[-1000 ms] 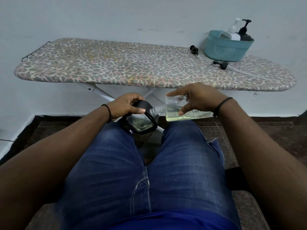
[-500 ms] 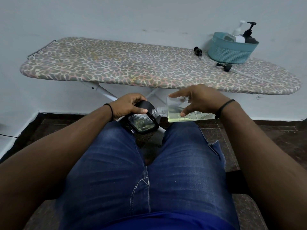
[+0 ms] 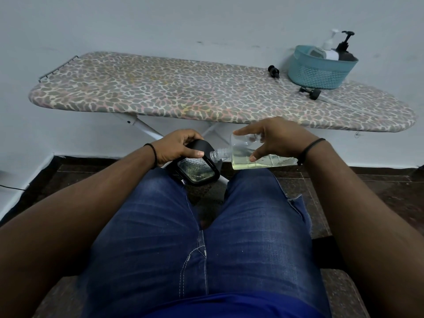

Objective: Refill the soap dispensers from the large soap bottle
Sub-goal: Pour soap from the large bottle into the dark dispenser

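The person's left hand (image 3: 175,146) grips a black dispenser (image 3: 196,167), tilted over the knees in front of the ironing board (image 3: 183,92). The right hand (image 3: 274,140) grasps the clear soap bottle (image 3: 254,157), lying sideways with its neck at the dispenser's top. On the board's right end sits a blue basket (image 3: 317,72) holding two pump bottles (image 3: 337,50).

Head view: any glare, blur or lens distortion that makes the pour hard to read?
Head view: flat, dim lighting, no harsh glare; wide-angle lens bows the ironing board; the hands, the clear soap bottle and the black dispenser are sharp; no soap stream is discernible at the neck; the dispenser's window shows faint reflections.
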